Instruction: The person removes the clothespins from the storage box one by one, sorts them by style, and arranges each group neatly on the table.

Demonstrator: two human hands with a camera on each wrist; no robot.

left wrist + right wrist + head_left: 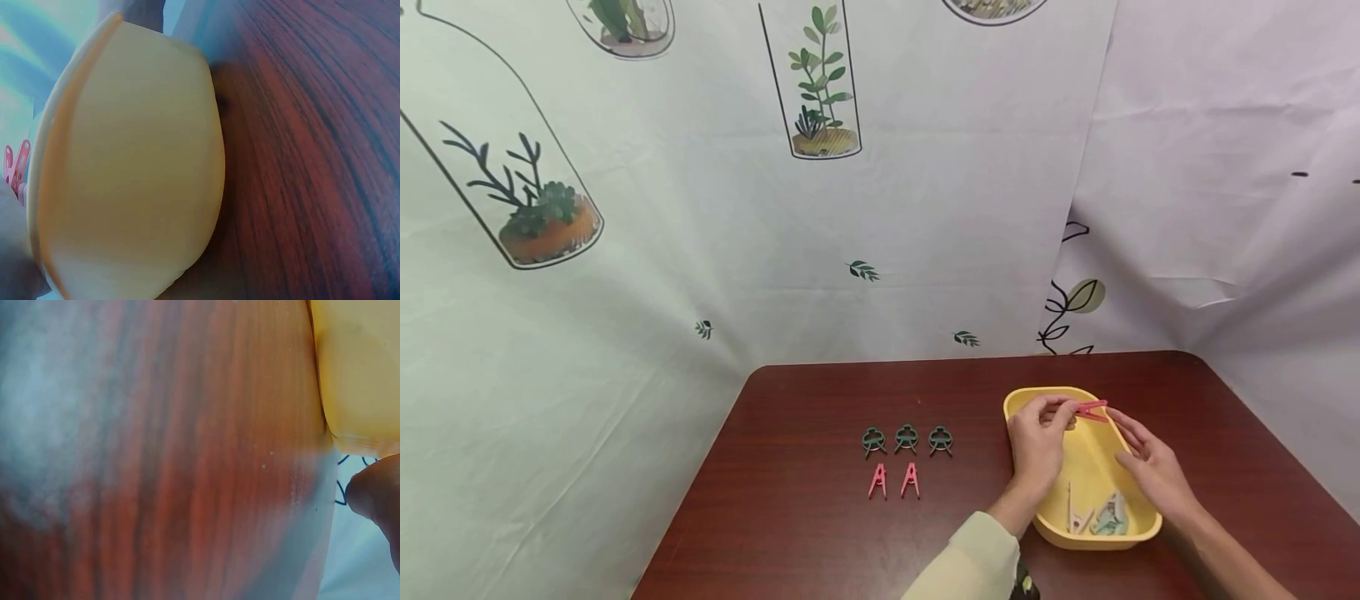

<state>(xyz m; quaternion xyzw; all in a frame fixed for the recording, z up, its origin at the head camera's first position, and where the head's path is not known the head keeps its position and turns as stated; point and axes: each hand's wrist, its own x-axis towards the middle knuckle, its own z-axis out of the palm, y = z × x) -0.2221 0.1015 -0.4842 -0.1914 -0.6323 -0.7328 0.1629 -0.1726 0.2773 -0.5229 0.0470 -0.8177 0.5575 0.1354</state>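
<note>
My left hand [1039, 437] pinches a pink clothespin [1092, 410] between thumb and fingers, over the far part of a yellow tub [1093, 454]. In the left wrist view, the pink clothespin [19, 164] shows past the tub's rim. My right hand [1156, 467] is at the tub's right side, its fingers loosely extended toward the clothespin's far end and the thumb apart from them. One finger [378, 497] appears beside the tub in the right wrist view. Inside the near end lie a whitish clip [1078, 521] and a pale green clip [1111, 517].
Left of the tub, three dark green round clips [906, 437] form a row on the dark red wooden table [805, 517]. Two pink clothespins [911, 481] lie in front of them. A white printed cloth [925, 208] hangs behind the table.
</note>
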